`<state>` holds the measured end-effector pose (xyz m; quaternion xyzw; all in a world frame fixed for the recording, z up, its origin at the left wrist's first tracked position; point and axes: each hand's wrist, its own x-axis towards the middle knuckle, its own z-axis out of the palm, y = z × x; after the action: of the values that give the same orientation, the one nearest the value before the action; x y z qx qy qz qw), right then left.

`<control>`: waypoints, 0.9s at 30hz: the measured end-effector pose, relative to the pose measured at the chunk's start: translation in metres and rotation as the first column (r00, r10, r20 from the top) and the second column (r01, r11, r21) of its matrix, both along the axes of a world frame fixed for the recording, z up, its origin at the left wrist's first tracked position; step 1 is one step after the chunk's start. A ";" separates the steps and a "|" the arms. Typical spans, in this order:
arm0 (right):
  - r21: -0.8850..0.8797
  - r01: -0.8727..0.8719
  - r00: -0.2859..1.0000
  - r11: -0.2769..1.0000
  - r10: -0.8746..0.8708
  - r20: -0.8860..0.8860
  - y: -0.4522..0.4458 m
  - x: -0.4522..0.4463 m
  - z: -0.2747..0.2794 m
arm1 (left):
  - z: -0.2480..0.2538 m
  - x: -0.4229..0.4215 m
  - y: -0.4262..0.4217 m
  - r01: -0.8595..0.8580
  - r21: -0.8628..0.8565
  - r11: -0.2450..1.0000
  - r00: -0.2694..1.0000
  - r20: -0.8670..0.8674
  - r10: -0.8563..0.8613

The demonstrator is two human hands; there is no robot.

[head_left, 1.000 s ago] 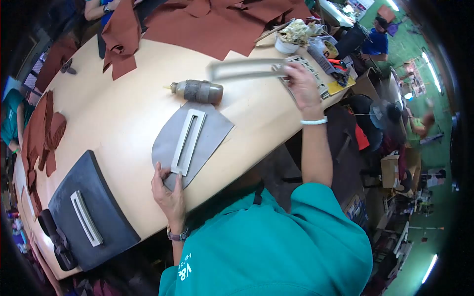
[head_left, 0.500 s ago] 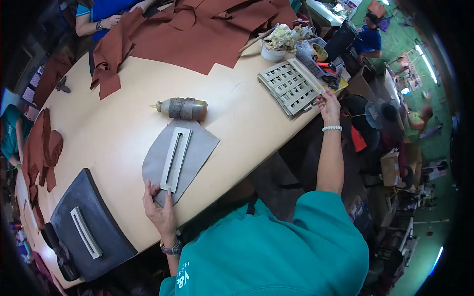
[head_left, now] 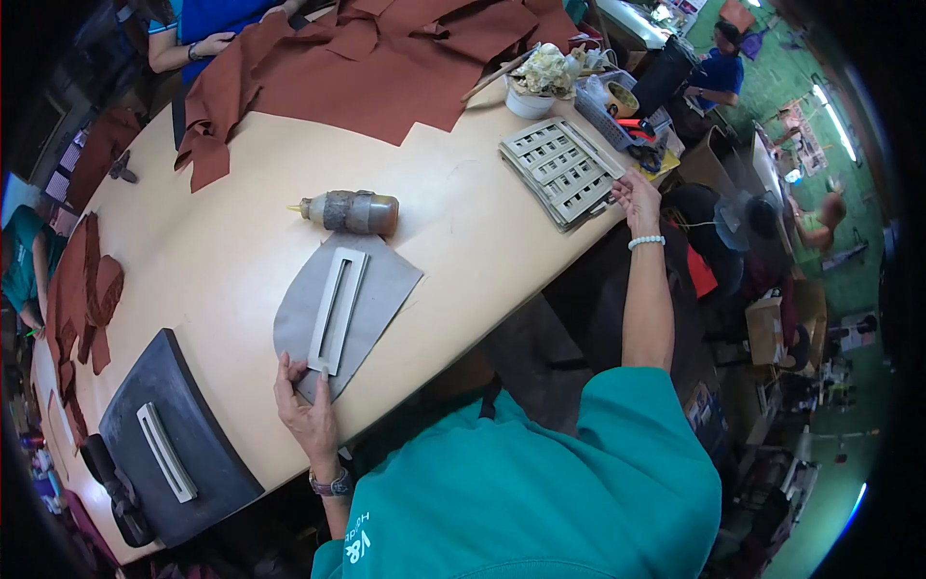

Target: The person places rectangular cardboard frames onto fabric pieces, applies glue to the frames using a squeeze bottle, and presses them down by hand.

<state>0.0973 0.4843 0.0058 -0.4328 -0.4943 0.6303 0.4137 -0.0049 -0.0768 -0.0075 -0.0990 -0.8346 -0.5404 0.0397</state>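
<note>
My left hand (head_left: 309, 415) rests at the near end of a pale, long slotted frame (head_left: 338, 311), its thumb and fingertips closed about that end. Under the frame lies a grey leather-like piece (head_left: 378, 289) with one curved side. A squeeze bottle (head_left: 359, 213) with a pointed yellow tip and dark-wrapped body lies on its side, just beyond the piece. To the right, the fingers of my right hand (head_left: 639, 201) pinch the right edge of a stack of pale slotted plates (head_left: 564, 172). The exact part between those fingertips is partly hidden.
Reddish-brown material (head_left: 357, 82) covers the table's far side, near another person's hand (head_left: 214, 43). A white tub (head_left: 531, 99) and a grey basket (head_left: 603, 116) stand behind the plates. At left, a black curved board (head_left: 178, 434) carries another slotted frame (head_left: 166, 452).
A pale strip at the plate stack's right edge, raised earlier, now sits lower, with my right hand still at it. My left hand stays on the frame. The whole view has shifted slightly.
</note>
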 end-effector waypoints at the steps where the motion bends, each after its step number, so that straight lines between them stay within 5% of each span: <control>1: -0.001 0.035 0.999 0.999 -0.035 0.034 -0.003 0.002 0.002 | -0.002 0.000 -0.001 0.001 0.012 1.000 1.000 -0.001 -0.001; 3: -0.001 0.105 0.989 0.994 -0.104 0.103 -0.011 0.006 0.008 | -0.007 -0.001 -0.002 -0.002 0.049 0.999 1.000 -0.007 0.002; 6: 0.398 0.089 0.878 0.913 -0.260 0.401 -0.013 0.015 0.006 | -0.012 -0.002 -0.003 -0.009 0.069 0.998 1.000 -0.027 0.011; 10: 0.644 -0.198 0.962 0.739 0.021 0.271 -0.102 -0.044 0.032 | -0.007 -0.003 -0.003 -0.023 -0.043 0.999 0.997 -0.080 0.019; 12: 0.601 -0.450 0.893 0.661 0.349 0.284 -0.160 -0.084 0.037 | -0.009 -0.003 -0.003 -0.034 -0.062 0.998 0.995 -0.095 0.028; 14: 0.601 -0.667 0.739 0.440 0.288 0.609 -0.224 -0.119 0.055 | -0.011 -0.005 -0.004 -0.046 -0.056 0.997 0.994 -0.103 0.040; 16: 0.802 -0.584 0.797 0.126 0.276 0.537 -0.253 -0.156 0.027 | -0.006 -0.004 -0.004 -0.016 -0.073 0.997 0.995 -0.101 0.008; 19: 0.718 -0.696 0.692 -0.005 0.263 0.672 -0.274 -0.184 -0.002 | -0.002 -0.002 -0.004 -0.003 -0.108 0.994 0.990 -0.142 -0.012; 23: 0.603 -0.749 0.632 0.275 0.571 0.524 -0.285 -0.177 0.009 | 0.002 -0.002 -0.005 -0.015 -0.139 0.990 0.983 -0.184 -0.011; 27: 0.486 -0.607 0.735 0.629 0.677 0.042 -0.294 -0.144 0.033 | 0.002 -0.003 -0.005 -0.019 -0.150 0.989 0.979 -0.205 -0.012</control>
<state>-0.0463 0.1902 0.0388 -0.0674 -0.7211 0.6267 0.2876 -0.0079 -0.0816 -0.0059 -0.1553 -0.8647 -0.4626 0.1190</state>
